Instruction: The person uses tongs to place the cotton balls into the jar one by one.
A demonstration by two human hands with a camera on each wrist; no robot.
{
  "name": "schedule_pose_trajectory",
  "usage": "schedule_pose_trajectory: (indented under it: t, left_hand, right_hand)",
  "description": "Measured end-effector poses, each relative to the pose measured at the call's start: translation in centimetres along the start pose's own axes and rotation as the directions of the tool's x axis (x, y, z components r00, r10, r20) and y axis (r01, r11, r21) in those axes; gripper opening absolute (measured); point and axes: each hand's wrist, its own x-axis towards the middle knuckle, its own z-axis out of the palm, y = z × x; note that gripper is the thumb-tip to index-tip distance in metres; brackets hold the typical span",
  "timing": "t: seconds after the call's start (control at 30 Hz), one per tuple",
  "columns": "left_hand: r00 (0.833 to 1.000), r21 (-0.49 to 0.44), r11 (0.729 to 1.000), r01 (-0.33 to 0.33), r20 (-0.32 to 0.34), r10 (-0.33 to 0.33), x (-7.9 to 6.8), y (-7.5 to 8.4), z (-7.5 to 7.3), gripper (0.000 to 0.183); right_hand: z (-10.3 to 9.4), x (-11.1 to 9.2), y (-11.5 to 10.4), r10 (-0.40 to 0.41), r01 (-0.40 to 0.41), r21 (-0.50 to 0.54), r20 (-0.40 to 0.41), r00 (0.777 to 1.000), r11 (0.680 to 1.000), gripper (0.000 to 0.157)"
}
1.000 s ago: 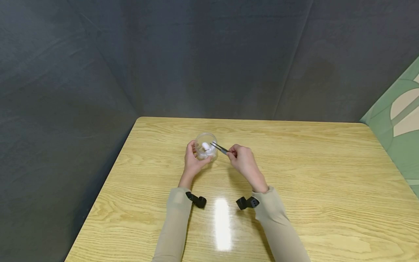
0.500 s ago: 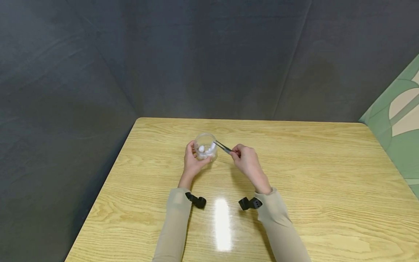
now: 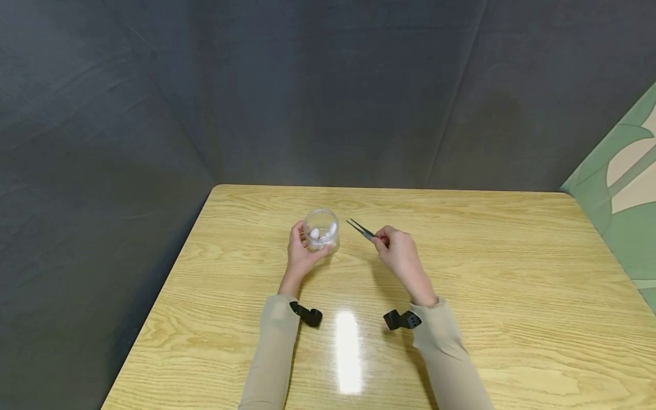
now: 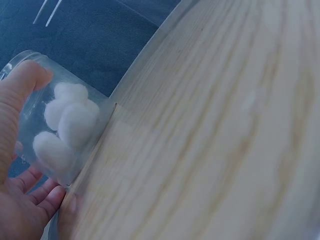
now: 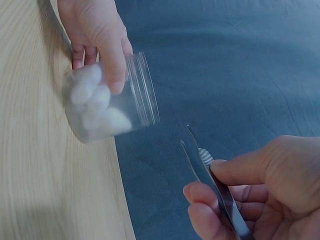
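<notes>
A clear plastic jar (image 3: pixel 323 242) stands on the wooden table with several white cotton balls (image 4: pixel 75 122) lying in its lower part. My left hand (image 3: pixel 301 253) grips the jar, its thumb across the near side and the fingers round the far left. My right hand (image 5: pixel 270 185) pinches a pair of metal tweezers (image 5: pixel 220 187) between thumb and fingers. The tweezers' tips stand apart with nothing between them, to the right of the jar's rim and clear of it in the head view. The jar's mouth is open, with no lid on it.
The wood-grain table (image 3: pixel 487 256) reaches out to both sides, with its far edge against a dark grey curtain (image 3: pixel 359 97). A green and beige patterned panel (image 3: pixel 630 188) is at the right. Black wrist cameras (image 3: pixel 307 314) sit at both sleeve cuffs.
My right hand has drawn the tweezers out of the jar's mouth and off to the right. A cotton ball near their tips has dropped back among the others. The left hand keeps its hold.
</notes>
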Motion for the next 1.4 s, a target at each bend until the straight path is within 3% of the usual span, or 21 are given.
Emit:
schedule_pose_trajectory:
  t: [0.67,0.87,0.9,1.1,1.4]
  left_hand:
    - [1.000,-0.027,1.000,0.000,0.028,0.000,0.1,-0.1,-0.3,0.086]
    - [0.998,-0.032,0.999,-0.011,0.055,0.012,-1.2,3.4,-0.9,0.079]
    - [0.998,-0.033,0.999,-0.012,0.057,0.014,-1.2,3.4,-0.9,0.079]
    - [0.999,-0.042,0.999,-0.009,0.052,0.011,0.1,0.1,-0.4,0.085]
    - [1.000,-0.026,1.000,0.000,0.027,0.001,0.0,0.1,-0.3,0.083]
  right_hand:
    - [-1.7,-0.7,2.5,0.010,-0.011,-0.036,-0.043,0.999,0.999,0.013]
    - [-2.2,-0.9,3.1,0.028,-0.030,-0.047,-0.047,0.998,0.998,0.013]
    - [-2.3,-0.9,3.2,0.031,-0.033,-0.048,-0.047,0.998,0.998,0.013]
    - [-2.8,-1.0,3.8,0.040,-0.043,-0.052,-0.054,0.998,0.998,0.013]
    - [-3.8,-1.4,4.7,0.058,-0.063,-0.073,-0.066,0.996,0.995,0.014]
